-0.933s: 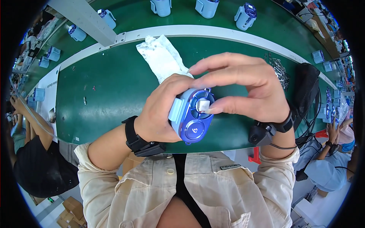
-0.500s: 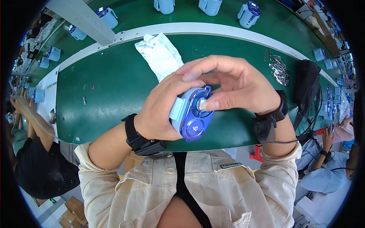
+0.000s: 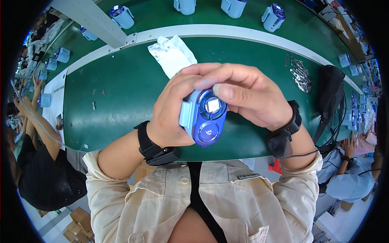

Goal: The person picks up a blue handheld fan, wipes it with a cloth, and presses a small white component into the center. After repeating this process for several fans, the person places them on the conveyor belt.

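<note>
Your left hand (image 3: 172,111) grips the blue device (image 3: 204,117), held above the near edge of the green table (image 3: 121,93). Your right hand (image 3: 247,95) closes over its top, thumb on the small square insert (image 3: 212,106). Press squarely, keeping the device steady and level.

A green desk (image 3: 121,93) fills the middle of the view. On it, at about 12 o'clock, lies a crumpled white plastic bag (image 3: 172,53). Toward 2 o'clock sits a small heap of metal clips (image 3: 300,77), with a black pouch (image 3: 331,87) just beside it to the right. Beyond a pale rail (image 3: 227,32) runs a green conveyor belt (image 3: 162,16) carrying light-blue housings, one at 1 o'clock (image 3: 274,17), another at 11 o'clock (image 3: 120,16). A white paper sheet (image 3: 54,93) lies at 9 o'clock.
</note>
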Tool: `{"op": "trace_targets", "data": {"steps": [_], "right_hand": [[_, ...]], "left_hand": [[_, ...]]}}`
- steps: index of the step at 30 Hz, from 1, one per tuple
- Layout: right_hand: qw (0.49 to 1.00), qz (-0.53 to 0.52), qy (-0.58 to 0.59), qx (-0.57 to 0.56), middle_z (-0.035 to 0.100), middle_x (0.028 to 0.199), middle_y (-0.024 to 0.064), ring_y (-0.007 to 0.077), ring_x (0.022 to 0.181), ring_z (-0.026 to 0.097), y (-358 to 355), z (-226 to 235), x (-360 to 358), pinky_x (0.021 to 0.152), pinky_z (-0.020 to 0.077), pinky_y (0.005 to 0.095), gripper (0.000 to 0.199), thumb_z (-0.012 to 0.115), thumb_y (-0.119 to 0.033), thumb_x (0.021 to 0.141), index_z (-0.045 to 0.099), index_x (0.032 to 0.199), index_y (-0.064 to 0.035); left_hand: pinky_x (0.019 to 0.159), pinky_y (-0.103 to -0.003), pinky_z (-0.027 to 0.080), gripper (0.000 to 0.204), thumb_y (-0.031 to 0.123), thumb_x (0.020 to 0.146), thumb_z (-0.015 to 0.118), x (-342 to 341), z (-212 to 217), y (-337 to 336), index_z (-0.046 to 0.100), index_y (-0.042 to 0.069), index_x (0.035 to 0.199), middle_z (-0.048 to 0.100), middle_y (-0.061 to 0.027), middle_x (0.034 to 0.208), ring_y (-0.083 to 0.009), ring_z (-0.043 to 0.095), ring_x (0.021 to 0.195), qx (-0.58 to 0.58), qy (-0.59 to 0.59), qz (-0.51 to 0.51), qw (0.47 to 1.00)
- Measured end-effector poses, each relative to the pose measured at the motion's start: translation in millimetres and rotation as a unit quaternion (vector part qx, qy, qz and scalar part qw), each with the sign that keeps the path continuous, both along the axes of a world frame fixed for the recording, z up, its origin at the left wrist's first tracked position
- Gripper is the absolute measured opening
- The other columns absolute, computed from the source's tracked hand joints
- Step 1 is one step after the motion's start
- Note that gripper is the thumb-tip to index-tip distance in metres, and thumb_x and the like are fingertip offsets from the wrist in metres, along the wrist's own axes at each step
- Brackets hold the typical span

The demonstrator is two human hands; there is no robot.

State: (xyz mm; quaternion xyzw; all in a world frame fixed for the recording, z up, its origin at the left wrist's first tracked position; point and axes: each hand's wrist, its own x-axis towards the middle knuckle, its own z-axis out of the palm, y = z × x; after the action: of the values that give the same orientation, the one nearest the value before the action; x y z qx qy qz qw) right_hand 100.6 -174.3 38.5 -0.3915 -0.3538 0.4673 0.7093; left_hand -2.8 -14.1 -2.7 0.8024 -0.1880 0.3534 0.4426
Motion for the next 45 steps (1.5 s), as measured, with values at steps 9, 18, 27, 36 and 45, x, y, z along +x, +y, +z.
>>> {"op": "trace_targets", "data": {"steps": [9,18,27,36,45], "right_hand": [[0.994,-0.070,-0.059,0.051,0.045,0.141,0.0198,0.0262,0.125,0.050,10,-17,-12,0.104,0.0409,0.0382,0.032,0.059,-0.013,0.095,0.054,0.125,-0.0016],[0.710,-0.260,-0.651,0.063,0.060,0.113,0.0136,0.0258,0.096,0.057,-12,26,17,0.081,0.0472,0.0356,0.029,0.074,-0.008,0.077,0.068,0.105,-0.0021],[0.603,-0.298,-0.736,0.075,0.061,0.085,0.0072,0.0261,0.080,0.052,-10,33,-1,0.065,0.0420,0.0360,0.037,0.077,-0.014,0.054,0.071,0.088,-0.0023],[0.580,-0.339,-0.737,0.079,0.060,0.082,0.0099,0.0277,0.074,0.053,-2,21,-5,0.062,0.0426,0.0355,0.039,0.075,-0.010,0.050,0.068,0.086,0.0008],[0.591,-0.366,-0.717,0.058,0.060,0.083,0.0112,0.0290,0.075,0.053,1,18,-13,0.063,0.0445,0.0352,0.038,0.074,-0.005,0.051,0.066,0.087,0.0023]], "left_hand": [[0.082,-0.040,0.051,0.066,0.006,0.066,0.081,3,-4,6,0.048,0.000,0.122,0.061,-0.0168,0.109,-0.0326,0.062,0.094,0.019,-0.007,0.016,1.000],[0.082,-0.037,0.050,0.067,0.008,0.065,0.082,4,-3,11,0.049,0.001,0.123,0.061,-0.0150,0.108,-0.0305,0.062,0.093,-0.010,-0.014,0.025,1.000],[0.083,-0.040,0.049,0.069,0.010,0.062,0.082,5,1,11,0.050,0.001,0.122,0.061,-0.0143,0.109,-0.0319,0.061,0.094,0.038,-0.011,0.025,0.999],[0.083,-0.040,0.049,0.069,0.011,0.062,0.082,3,4,10,0.049,0.002,0.122,0.061,-0.0147,0.108,-0.0333,0.061,0.094,0.053,-0.004,0.055,0.997],[0.082,-0.041,0.049,0.069,0.011,0.062,0.082,2,4,9,0.049,0.002,0.122,0.061,-0.0145,0.108,-0.0332,0.061,0.093,0.062,-0.004,0.078,0.995]]}}
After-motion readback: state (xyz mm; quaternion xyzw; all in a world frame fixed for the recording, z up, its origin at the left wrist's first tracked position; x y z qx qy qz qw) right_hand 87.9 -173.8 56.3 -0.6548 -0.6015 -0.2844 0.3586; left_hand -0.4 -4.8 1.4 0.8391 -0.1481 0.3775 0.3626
